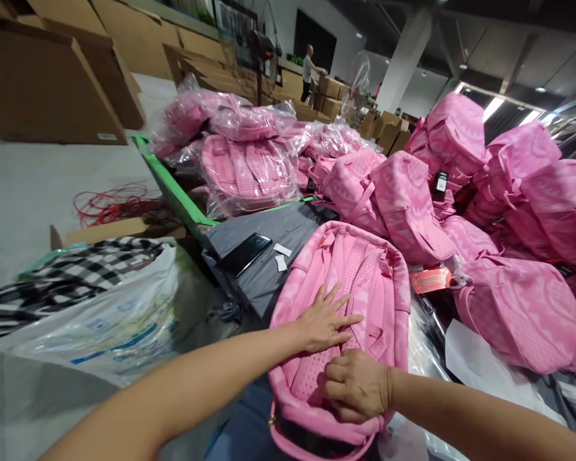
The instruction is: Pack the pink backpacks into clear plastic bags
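A pink backpack (400, 301) lies in front of me with its back panel and dotted shoulder straps facing up. My left hand (327, 320) rests flat on the straps, fingers spread. Just below it, my right hand (358, 386) is closed, its fingers curled at the lower part of a strap; the fingertips are hidden. Beyond the backpack's upper left edge, a black phone (246, 253) and two small white slips (281, 262) lie on the grey cloth (269, 291).
Pink backpacks (408, 211) are heaped on the right, some with tags. Backpacks in clear plastic (249, 169) lie behind a green edge (173, 186). At left are a white plastic bag (120, 326) with checked cloth, red straps (120, 203) and cartons (52, 83). A person (308, 73) stands far back.
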{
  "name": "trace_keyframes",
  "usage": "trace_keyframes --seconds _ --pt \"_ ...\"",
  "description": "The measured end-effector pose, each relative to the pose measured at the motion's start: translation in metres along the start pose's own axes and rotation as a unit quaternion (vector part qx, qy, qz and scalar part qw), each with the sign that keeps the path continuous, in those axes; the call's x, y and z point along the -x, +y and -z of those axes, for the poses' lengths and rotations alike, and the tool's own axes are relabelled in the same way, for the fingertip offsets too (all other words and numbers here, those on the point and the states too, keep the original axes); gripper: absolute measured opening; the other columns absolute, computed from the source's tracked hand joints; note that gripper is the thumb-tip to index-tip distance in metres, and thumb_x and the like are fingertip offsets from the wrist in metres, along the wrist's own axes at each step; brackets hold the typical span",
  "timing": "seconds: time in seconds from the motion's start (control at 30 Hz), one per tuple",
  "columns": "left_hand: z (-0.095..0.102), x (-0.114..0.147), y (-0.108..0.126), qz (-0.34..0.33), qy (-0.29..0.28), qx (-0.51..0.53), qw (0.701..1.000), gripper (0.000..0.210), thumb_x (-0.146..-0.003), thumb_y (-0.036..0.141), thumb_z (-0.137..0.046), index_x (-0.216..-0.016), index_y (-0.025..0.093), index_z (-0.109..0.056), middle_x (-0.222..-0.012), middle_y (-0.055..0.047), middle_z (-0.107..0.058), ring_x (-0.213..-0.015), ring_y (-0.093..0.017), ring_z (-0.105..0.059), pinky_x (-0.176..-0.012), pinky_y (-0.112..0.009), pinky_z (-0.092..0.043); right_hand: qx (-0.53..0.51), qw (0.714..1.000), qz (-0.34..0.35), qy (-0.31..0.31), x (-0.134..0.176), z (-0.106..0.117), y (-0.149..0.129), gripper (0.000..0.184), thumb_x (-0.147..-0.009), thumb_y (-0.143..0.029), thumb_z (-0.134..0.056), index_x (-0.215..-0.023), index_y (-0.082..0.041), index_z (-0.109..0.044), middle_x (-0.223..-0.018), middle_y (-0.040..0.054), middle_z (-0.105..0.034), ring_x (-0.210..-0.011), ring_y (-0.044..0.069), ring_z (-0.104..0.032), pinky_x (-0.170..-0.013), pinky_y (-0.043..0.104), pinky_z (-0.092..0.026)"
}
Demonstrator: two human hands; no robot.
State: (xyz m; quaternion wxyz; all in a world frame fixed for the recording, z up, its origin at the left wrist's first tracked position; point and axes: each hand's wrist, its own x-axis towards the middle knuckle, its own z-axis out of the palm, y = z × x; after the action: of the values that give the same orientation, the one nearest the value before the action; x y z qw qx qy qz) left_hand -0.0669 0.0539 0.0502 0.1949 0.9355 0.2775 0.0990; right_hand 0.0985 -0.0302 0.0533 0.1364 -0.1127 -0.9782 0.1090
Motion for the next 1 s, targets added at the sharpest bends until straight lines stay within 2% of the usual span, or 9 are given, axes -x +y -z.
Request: trace_keyframes --seconds 0.17,0.3,0.47,0.57,0.67,0.7,0.8,0.87,1.0 --pt "-0.006 -0.007 0.0 0.018 0.031 0.019 0.999 0.05 -0.1 0.055 -0.054 -0.15 0.049 -0.044 -0.172 -0.006 -0.016 -0.157 -0.043 -0.002 -0.119 -0.076 -0.003 0.014 0.998 0.0 0.064 0.016 -0.029 0.012 0.024 -0.098 -0.028 -0.035 -0.101 -0.02 -0.058 -0.08 0.002 -0.06 -0.071 0.018 -0.051 -0.066 0.033 -0.039" --pt "-0.008 0.006 0.004 0.007 0.024 0.018 1.0 0.057 -0.098 0.054 -0.057 -0.153 0.047 -0.04 -0.171 -0.004 -0.018 -0.157 -0.044 -0.001 -0.12 -0.076 -0.003 0.078 0.992 -0.03 0.09 0.011 -0.039 -0.008 0.023 -0.097 -0.033 -0.039 -0.096 -0.021 -0.059 -0.083 0.0022 -0.061 -0.07 0.018 -0.051 -0.066 0.035 -0.039" --pt "-0.034 0.049 0.028 0.001 0.003 0.011 1.0 0.076 -0.093 0.061 -0.06 -0.158 0.046 -0.026 -0.171 -0.007 -0.017 -0.155 -0.049 -0.005 -0.117 -0.081 -0.005 0.196 0.978 0.006 0.077 -0.002 -0.023 -0.044 0.02 -0.099 -0.03 -0.047 -0.085 -0.02 -0.059 -0.068 -0.0028 -0.053 -0.06 0.015 -0.045 -0.066 0.033 -0.041" --pt "-0.054 0.074 0.045 0.026 0.012 -0.01 1.0 0.08 -0.091 0.057 -0.062 -0.16 0.043 -0.023 -0.17 -0.009 -0.018 -0.153 -0.052 -0.013 -0.116 -0.082 -0.009 0.245 0.943 -0.178 0.14 -0.003 0.012 -0.019 0.02 -0.097 -0.02 -0.045 -0.104 -0.019 -0.064 -0.088 0.0052 -0.067 -0.079 0.019 -0.06 -0.077 0.035 -0.048" --pt "-0.047 0.083 0.055 0.027 -0.003 -0.008 1.0 0.083 -0.088 0.075 -0.054 -0.159 0.044 -0.022 -0.17 -0.009 -0.019 -0.152 -0.053 -0.016 -0.113 -0.084 -0.015 0.25 0.796 -0.518 0.191 0.004 0.029 0.031 0.045 -0.093 -0.014 -0.045 -0.136 -0.013 -0.059 -0.137 0.0194 -0.061 -0.13 0.03 -0.055 -0.108 0.047 -0.044" --pt "-0.038 0.08 0.056 0.028 -0.017 -0.006 0.999 0.084 -0.086 0.08 -0.052 -0.158 0.043 -0.027 -0.168 -0.01 -0.024 -0.151 -0.054 -0.019 -0.112 -0.084 -0.018 0.244 0.764 -0.566 0.193 0.007 0.027 0.046 0.049 -0.093 -0.015 -0.046 -0.141 -0.008 -0.056 -0.145 0.0235 -0.055 -0.137 0.034 -0.05 -0.113 0.051 -0.041" --pt "-0.004 0.051 0.053 0.055 -0.029 -0.019 0.998 0.079 -0.088 0.079 -0.048 -0.152 0.033 -0.048 -0.154 -0.016 -0.051 -0.14 -0.051 -0.043 -0.11 -0.077 -0.033 0.229 0.736 -0.606 0.196 0.013 0.001 0.074 0.053 -0.094 -0.019 -0.049 -0.143 -0.001 -0.054 -0.15 0.0283 -0.049 -0.142 0.038 -0.046 -0.117 0.054 -0.038" --pt "0.012 0.022 0.044 0.094 0.023 -0.055 0.994 0.073 -0.092 0.072 -0.049 -0.151 0.03 -0.05 -0.152 -0.017 -0.053 -0.137 -0.047 -0.047 -0.113 -0.072 -0.03 0.225 0.736 -0.605 0.206 0.014 -0.016 0.079 0.053 -0.094 -0.02 -0.05 -0.144 -0.001 -0.053 -0.151 0.0273 -0.049 -0.143 0.037 -0.046 -0.119 0.053 -0.037" --pt "0.005 -0.022 0.011 0.138 0.098 -0.117 0.979 0.075 -0.09 0.073 -0.054 -0.155 0.036 -0.042 -0.164 -0.013 -0.036 -0.154 -0.05 -0.015 -0.12 -0.072 0.001 0.221 0.741 -0.58 0.257 0.023 -0.007 0.082 0.042 -0.092 -0.015 -0.05 -0.13 -0.016 -0.067 -0.144 0.0172 -0.06 -0.135 0.028 -0.055 -0.114 0.043 -0.044"
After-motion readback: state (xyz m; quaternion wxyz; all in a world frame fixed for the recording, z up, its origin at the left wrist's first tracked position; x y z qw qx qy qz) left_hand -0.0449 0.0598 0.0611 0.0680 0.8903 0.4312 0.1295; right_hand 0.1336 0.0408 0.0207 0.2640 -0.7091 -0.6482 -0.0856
